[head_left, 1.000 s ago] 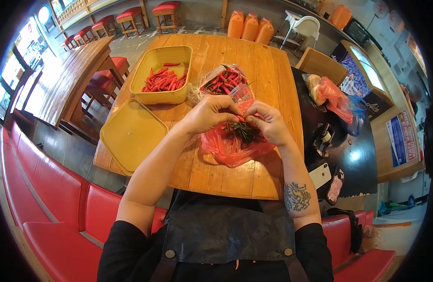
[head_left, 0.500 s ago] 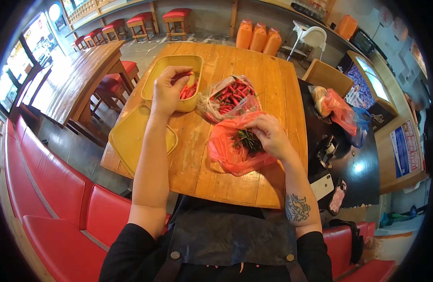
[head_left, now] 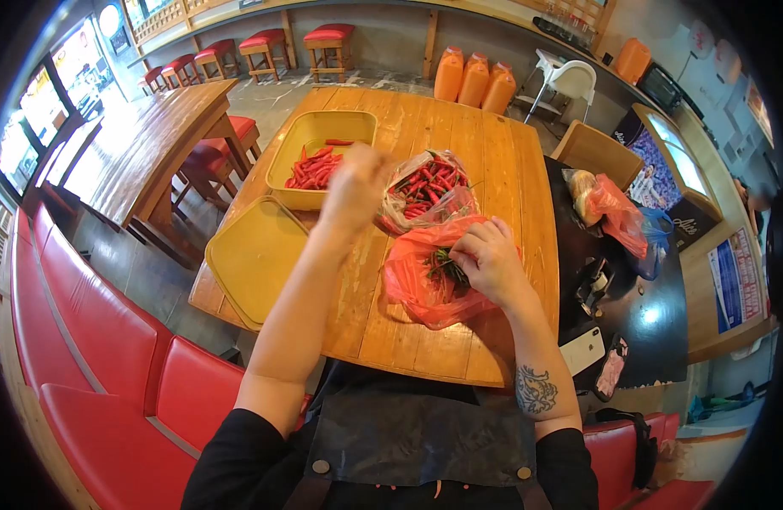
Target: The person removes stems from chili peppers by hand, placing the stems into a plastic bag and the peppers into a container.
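Just left of the left hand [head_left: 354,191], and partly hidden by it, stands the yellow rectangular plastic container [head_left: 299,200] with loose glossy red chillies [head_left: 310,168] inside; nearer the body, the flat yellow plastic lid [head_left: 254,255] lies left of that forearm. To the hand's right sits the clear plastic bag [head_left: 452,206] of red chillies, and before it, under the right hand [head_left: 491,262], the crumpled translucent red plastic bag [head_left: 408,285] gapes around dark green stalks [head_left: 442,265]. All rest on the planked wooden table [head_left: 383,344]. The left arm reaches forward, its hand raised and motion-blurred, so whether the fingers grip anything cannot be told. The right hand is palm down, fingers curled with thumb and fingertips at the stalks; a firm hold cannot be made out. Beyond the left hand, one red chilli [head_left: 339,142] lies with its long axis running left to right; the piled ones point various ways.
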Available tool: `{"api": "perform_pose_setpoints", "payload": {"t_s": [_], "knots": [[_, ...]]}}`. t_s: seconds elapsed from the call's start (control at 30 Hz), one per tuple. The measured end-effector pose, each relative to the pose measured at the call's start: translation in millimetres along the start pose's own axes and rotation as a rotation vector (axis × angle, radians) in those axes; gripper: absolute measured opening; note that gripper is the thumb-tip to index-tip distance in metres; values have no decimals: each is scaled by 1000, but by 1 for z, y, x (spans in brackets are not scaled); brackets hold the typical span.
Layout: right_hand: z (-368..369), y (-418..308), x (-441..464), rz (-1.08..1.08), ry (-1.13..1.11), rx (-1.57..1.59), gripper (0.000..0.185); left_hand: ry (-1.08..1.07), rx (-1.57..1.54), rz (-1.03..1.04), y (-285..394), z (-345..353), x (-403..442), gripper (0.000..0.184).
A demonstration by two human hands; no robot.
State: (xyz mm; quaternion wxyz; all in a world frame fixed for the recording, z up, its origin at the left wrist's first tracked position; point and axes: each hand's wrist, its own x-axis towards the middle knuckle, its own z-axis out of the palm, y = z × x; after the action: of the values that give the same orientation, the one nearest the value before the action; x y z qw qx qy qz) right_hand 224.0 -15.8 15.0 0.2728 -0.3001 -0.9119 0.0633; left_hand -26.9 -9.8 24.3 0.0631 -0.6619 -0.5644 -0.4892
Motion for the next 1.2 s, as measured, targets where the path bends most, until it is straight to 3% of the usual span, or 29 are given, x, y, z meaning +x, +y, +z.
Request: {"api": "perform_pose_setpoints", "payload": {"t_s": [0.03, 0.07, 0.13, 0.27, 0.4, 0.6, 0.67, 0.7, 0.73, 0.8, 1.13, 1.2], "knots": [[2, 0, 0, -24, 32, 12, 9, -177, -123, -87, 4, 16, -8, 15], [4, 1, 0, -48, 62, 22, 10, -243, -124, -19, 5, 30, -14, 16], [7, 2, -1, -47, 63, 2, 11, -308, 44, -18, 10, 47, -21, 17], [6, 0, 0, -53, 58, 21, 14, -236, 240, 66, -2, 63, -24, 18], [6, -1, -1, -58, 36, 2, 13, -313, 141, -125, -5, 60, -20, 15], [3, -2, 1, -27, 146, 7, 15, -98, -59, -160, 4, 46, -13, 10], [1, -4, 3, 6, 198, 58, 15, -83, -570, -421, 15, 42, -10, 10], [0, -5, 4, 37, 252, 109, 16, -109, -800, -425, 19, 42, -11, 9], [1, -5, 5, 45, 252, 106, 16, -116, -805, -427, 24, 40, -14, 9], [1, -6, 5, 178, 295, 368, 17, -284, -1133, -527, 34, 36, -21, 12], [0, -1, 7, 239, 367, 472, 13, -410, -1284, -550, 53, 31, -29, 12], [1, 1, 8, 104, 475, 336, 11, -425, -1262, -539, 53, 31, -29, 12]]}}
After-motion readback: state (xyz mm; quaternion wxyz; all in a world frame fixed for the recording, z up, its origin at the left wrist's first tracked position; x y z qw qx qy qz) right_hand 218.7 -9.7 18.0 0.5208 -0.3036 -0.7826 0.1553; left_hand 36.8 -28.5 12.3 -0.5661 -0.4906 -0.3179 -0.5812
